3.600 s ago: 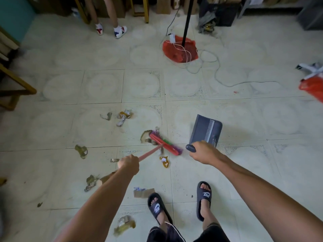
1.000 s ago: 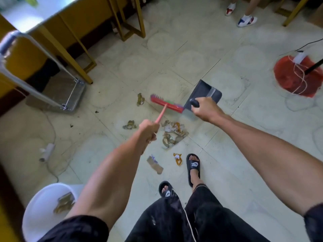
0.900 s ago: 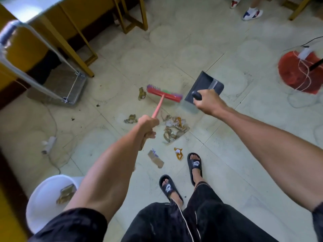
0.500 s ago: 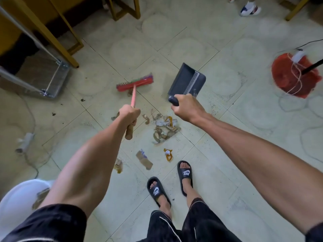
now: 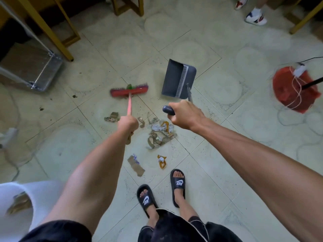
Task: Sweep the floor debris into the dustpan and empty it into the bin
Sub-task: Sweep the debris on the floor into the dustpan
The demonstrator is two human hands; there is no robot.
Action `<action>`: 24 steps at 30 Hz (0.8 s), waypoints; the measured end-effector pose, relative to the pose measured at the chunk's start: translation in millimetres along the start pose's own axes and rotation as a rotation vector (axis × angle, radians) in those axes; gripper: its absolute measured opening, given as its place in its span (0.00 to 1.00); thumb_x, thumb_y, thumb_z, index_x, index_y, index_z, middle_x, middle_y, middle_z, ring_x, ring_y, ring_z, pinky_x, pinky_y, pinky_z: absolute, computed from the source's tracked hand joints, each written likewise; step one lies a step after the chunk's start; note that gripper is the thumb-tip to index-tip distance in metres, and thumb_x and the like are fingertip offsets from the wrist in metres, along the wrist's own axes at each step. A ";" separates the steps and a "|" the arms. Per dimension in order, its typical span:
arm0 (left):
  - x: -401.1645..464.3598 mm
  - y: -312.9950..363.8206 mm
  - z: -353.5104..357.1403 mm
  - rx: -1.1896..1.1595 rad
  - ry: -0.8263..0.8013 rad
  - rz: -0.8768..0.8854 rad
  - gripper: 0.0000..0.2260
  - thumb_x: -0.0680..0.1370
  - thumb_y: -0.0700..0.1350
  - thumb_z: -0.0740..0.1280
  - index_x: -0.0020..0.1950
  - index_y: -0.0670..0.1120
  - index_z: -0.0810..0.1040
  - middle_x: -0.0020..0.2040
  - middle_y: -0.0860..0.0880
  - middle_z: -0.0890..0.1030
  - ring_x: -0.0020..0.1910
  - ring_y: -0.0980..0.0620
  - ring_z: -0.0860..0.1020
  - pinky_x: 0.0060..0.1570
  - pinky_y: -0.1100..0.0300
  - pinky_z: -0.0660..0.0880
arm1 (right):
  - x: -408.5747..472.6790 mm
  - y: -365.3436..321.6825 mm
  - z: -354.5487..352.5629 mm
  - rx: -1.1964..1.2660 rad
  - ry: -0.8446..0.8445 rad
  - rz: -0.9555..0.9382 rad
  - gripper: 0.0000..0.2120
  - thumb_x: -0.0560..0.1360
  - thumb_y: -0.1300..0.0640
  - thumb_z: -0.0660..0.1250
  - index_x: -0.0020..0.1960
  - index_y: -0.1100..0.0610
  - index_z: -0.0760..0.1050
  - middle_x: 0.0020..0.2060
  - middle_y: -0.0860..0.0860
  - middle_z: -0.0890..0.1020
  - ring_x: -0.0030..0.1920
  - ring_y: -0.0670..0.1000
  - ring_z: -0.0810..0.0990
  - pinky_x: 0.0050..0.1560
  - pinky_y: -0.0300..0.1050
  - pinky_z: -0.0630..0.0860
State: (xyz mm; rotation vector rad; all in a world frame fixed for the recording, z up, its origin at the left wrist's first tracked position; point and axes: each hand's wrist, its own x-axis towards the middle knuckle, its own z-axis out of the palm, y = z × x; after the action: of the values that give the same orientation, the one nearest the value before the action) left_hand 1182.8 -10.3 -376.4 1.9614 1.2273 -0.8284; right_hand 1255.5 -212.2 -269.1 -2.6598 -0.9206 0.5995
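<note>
1 white bin (image 5: pixel 40 194) is kept near left, w/ scraps seen inside. 1 dustpan (image 5: pixel 177 79) is held far of the debris pile (image 5: pixel 160 132), prob. so bits can be pushed in; right hand (image 5: pixel 186 115) is wrapped round its handle. 1 broom (image 5: pixel 129 90) is gripped by the closed left hand (image 5: pixel 127 124), head far left. Approx. 4 loose scraps are left.

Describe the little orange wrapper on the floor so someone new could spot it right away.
Start at the black slides at the bottom, then look just ahead of the right foot. The orange wrapper lies alone there, brighter than the flat brown cardboard scrap beside it.
</note>
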 end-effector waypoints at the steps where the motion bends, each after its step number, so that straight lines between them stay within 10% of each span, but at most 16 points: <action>1: -7.4 -3.0 3.1 0.001 -0.013 0.013 0.16 0.82 0.40 0.58 0.69 0.35 0.66 0.38 0.43 0.72 0.22 0.54 0.67 0.10 0.71 0.61 | -1.1 -1.9 -1.7 0.008 0.003 -0.002 0.09 0.74 0.58 0.66 0.38 0.50 0.70 0.31 0.50 0.76 0.33 0.53 0.76 0.26 0.36 0.58; 9: -102.9 -32.6 -5.3 -0.045 -0.169 -0.107 0.16 0.81 0.41 0.58 0.69 0.38 0.68 0.34 0.48 0.74 0.12 0.55 0.62 0.12 0.69 0.60 | -33.9 -13.0 -21.1 0.028 -0.008 -0.026 0.02 0.75 0.56 0.67 0.44 0.54 0.78 0.35 0.52 0.80 0.35 0.53 0.78 0.36 0.43 0.70; 13: -152.9 -55.6 -4.5 0.027 -0.224 -0.072 0.24 0.78 0.34 0.58 0.74 0.42 0.61 0.57 0.47 0.80 0.08 0.56 0.60 0.12 0.70 0.61 | -56.1 -23.0 -25.4 0.019 0.020 -0.002 0.03 0.75 0.55 0.67 0.43 0.53 0.76 0.35 0.54 0.79 0.36 0.55 0.77 0.37 0.45 0.72; 17: -180.2 -89.1 9.0 0.012 -0.171 0.009 0.17 0.79 0.35 0.59 0.68 0.37 0.67 0.36 0.46 0.74 0.15 0.57 0.66 0.12 0.71 0.62 | -79.2 -45.3 -25.7 0.023 0.032 -0.011 0.06 0.75 0.55 0.66 0.40 0.53 0.73 0.34 0.54 0.78 0.37 0.57 0.77 0.40 0.49 0.76; 24: -192.1 -104.5 -18.6 -0.080 -0.035 0.033 0.08 0.79 0.35 0.58 0.58 0.37 0.69 0.34 0.47 0.72 0.19 0.55 0.66 0.13 0.70 0.64 | -101.2 -66.2 -29.1 -0.059 0.038 -0.074 0.06 0.75 0.54 0.65 0.42 0.54 0.74 0.39 0.57 0.82 0.39 0.59 0.78 0.43 0.53 0.78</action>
State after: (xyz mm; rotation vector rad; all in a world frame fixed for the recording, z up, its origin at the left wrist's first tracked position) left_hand 1021.3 -55.6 -234.9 1.8903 1.1871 -0.7818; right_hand 1161.8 -229.1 -189.1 -2.6653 -1.0355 0.5104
